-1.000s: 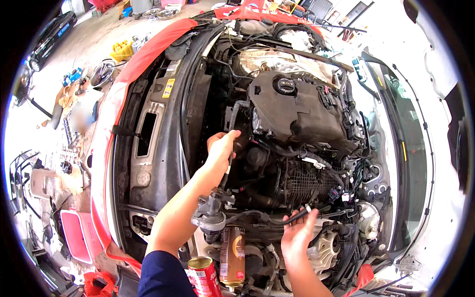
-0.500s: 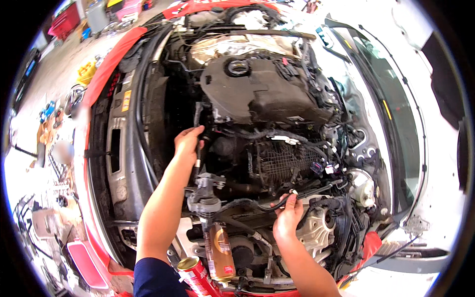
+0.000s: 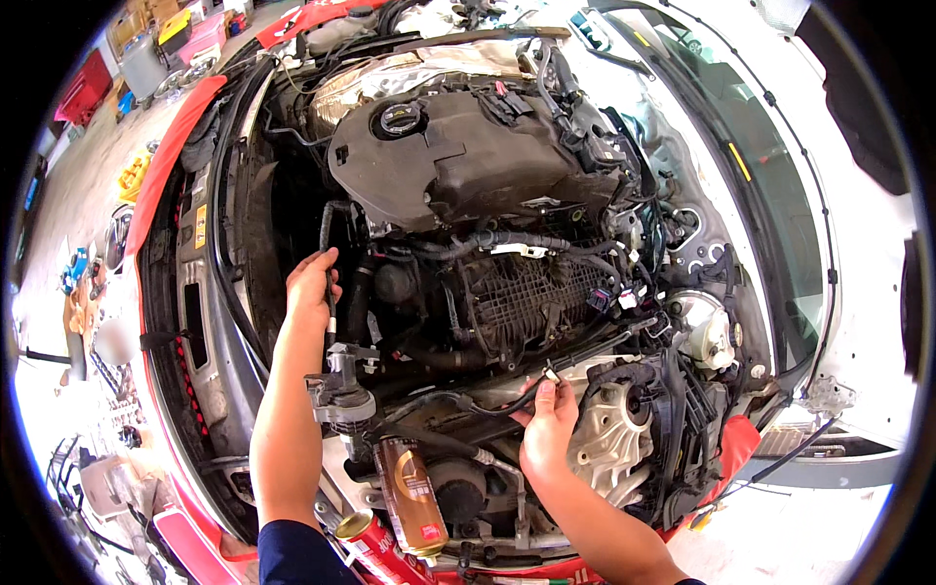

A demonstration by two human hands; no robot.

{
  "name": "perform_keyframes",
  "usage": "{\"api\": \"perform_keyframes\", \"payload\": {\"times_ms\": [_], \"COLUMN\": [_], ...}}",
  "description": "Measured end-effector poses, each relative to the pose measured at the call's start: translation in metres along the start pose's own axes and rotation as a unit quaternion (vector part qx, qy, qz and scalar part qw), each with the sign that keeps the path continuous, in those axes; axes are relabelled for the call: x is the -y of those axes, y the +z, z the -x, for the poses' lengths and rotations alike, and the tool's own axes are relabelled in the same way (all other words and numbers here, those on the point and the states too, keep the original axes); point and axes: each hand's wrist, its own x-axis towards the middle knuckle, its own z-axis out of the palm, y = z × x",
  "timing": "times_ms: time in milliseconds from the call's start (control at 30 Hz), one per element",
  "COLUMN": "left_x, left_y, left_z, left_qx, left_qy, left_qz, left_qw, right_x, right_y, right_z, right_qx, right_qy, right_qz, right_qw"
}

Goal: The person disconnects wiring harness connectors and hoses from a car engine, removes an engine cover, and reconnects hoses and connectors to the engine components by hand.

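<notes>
1. Down in the open engine bay (image 3: 210,322) of a car, both hands work on one thin black hose (image 3: 487,408). It seems to run from the left side of the engine across to the middle front, dipping under other lines, though parts of it are hidden and I cannot follow it all the way.
2. Judging by its sag and slim bore, the hose is light and bendy, rubbery rather than stiff. It should flex without harm but could kink if bent sharply, and its small pale end fitting (image 3: 552,371) looks like the brittle part.
3. Best hold, as I judge it, is on the hose body just behind the fitting, where fingers get purchase without loading the connector.
4. The left hand (image 3: 312,283) sits beside the dark engine cover (image 3: 468,166), fingers curled round a narrow upright black pipe (image 3: 330,288). The grip looks closed but loose; whether this pipe is the same hose I cannot tell.
5. The right hand (image 3: 548,429) is lower, near the silver gearbox housing (image 3: 609,434). Thumb and fingertips pinch the hose close behind the pale fitting, the remaining fingers folded under.
6. A gold oil bottle (image 3: 411,492) stands wedged at the front edge between the forearms, with a red can (image 3: 366,538) just beside it; neither hand touches them.
</notes>
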Motion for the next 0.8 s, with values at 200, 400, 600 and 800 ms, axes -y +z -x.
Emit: {"api": "perform_keyframes", "payload": {"times_ms": [200,400,600,800], "left_x": [-0.004,-0.003,-0.014,-0.007], "left_y": [-0.007,-0.004,-0.016,-0.016], "left_z": [-0.005,-0.004,-0.015,-0.023], "left_qx": [-0.021,-0.022,0.126,0.11], "left_qy": [-0.01,-0.007,-0.102,-0.062], "left_qz": [0.0,0.003,0.103,-0.088], "left_qw": [1.0,1.0,0.981,0.988], "right_x": [0.012,0.013,0.028,0.038], "right_y": [0.009,0.003,0.011,0.017], "right_z": [-0.002,-0.004,0.002,0.003], "right_qx": [0.006,-0.02,-0.032,-0.021], "right_qy": [-0.02,-0.015,0.023,0.043], "right_qz": [-0.06,-0.09,-0.113,-0.135], "right_qw": [0.998,0.996,0.993,0.99]}}
